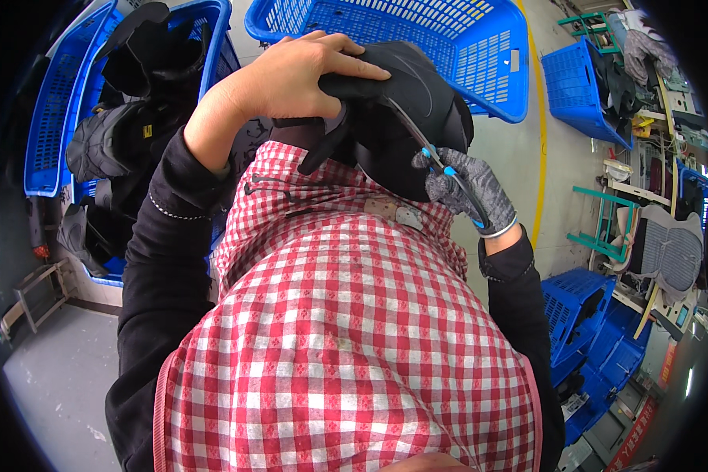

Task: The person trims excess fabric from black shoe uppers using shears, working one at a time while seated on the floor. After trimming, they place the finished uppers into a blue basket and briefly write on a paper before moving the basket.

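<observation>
- Nearest me: red-and-white checked apron (346,315), filling the lower middle of the frame, black sleeves either side.
- Right hand (476,189), centre-right: grey knit glove, fingers curled closed around a slim metal tool (407,126) with blue parts. I see its tip up against the black piece; can't tell whether it's cutting.
- Left hand (291,75), upper centre: bare, fingers half bent over the piece's edge, thumb lower down, so I read it as gripping.
- Black piece (409,75): upper centre, held between both hands above the apron's top end. Curved, soft-looking, flap hanging at its left.
- Beyond it, top of frame: blue basket (507,94), slotted walls.
- Upper left: blue crates (51,134) with black padded items (118,141) inside.
- Right of centre: yellow floor line (540,157).
- Farther, right side: blue crate (566,86) up top, teal frame (604,197) and grey ribbed pad (669,248) mid-height.
</observation>
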